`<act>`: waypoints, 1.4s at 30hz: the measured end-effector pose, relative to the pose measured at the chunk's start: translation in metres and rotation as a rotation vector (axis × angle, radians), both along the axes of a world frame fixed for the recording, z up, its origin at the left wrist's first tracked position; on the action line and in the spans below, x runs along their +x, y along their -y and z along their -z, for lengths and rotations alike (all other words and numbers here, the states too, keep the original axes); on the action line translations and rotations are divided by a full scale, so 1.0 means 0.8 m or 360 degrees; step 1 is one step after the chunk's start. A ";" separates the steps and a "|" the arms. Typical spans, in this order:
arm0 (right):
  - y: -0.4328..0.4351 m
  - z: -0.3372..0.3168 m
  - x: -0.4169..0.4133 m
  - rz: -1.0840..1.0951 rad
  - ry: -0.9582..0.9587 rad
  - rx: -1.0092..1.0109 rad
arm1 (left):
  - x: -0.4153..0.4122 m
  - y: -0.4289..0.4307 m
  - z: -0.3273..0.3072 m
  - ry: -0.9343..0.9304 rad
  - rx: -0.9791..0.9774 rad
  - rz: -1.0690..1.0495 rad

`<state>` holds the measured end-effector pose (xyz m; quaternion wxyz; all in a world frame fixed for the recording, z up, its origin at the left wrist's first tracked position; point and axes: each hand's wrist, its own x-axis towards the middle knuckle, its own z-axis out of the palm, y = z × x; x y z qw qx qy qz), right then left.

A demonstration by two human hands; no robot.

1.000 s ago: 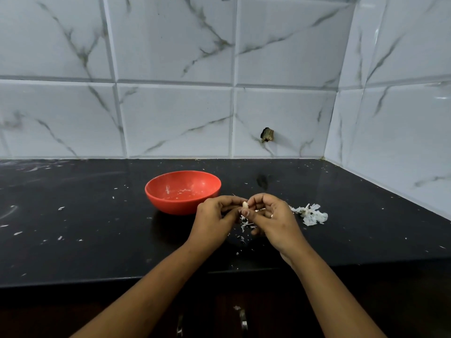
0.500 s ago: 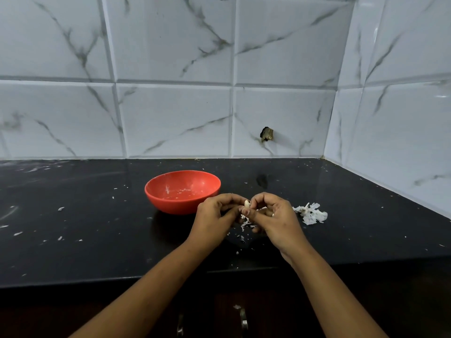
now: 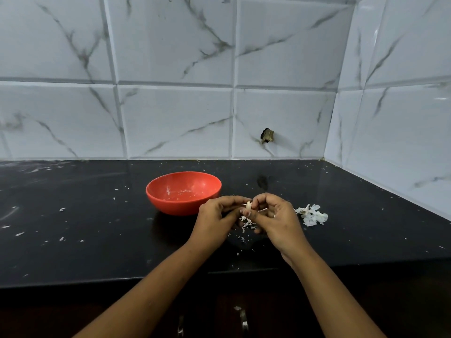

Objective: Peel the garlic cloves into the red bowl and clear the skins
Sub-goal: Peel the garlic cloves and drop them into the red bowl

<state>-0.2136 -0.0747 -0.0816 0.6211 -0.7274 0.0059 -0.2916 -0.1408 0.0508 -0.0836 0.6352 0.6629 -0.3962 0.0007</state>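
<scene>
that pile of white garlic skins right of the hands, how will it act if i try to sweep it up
The pile of skins looks like thin, curled, papery flakes, so it is probably very light and floppy, and likely to scatter rather than slide as one. Small white flecks dot the black counter, which suggests bits break off and stray easily.

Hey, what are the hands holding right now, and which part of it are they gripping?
A small pale garlic clove, pinched by its lower part between the left hand and the right hand; its upper tip sticks out.
</scene>
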 end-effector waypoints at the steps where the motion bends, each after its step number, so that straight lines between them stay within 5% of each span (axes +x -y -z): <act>1: 0.000 0.000 0.000 0.0000 0.0003 -0.0003 | 0.000 0.000 0.000 0.0010 -0.0004 -0.0002; 8: -0.001 -0.002 -0.002 0.0044 0.0015 0.0021 | -0.002 0.001 -0.002 0.0021 -0.0031 -0.0026; 20: -0.001 0.001 -0.002 0.0090 0.0026 0.0058 | 0.005 0.002 0.005 0.0497 0.0208 -0.0452; 42: 0.000 0.000 -0.004 0.0111 0.0096 0.0010 | 0.013 0.006 0.009 0.0278 0.0218 -0.0210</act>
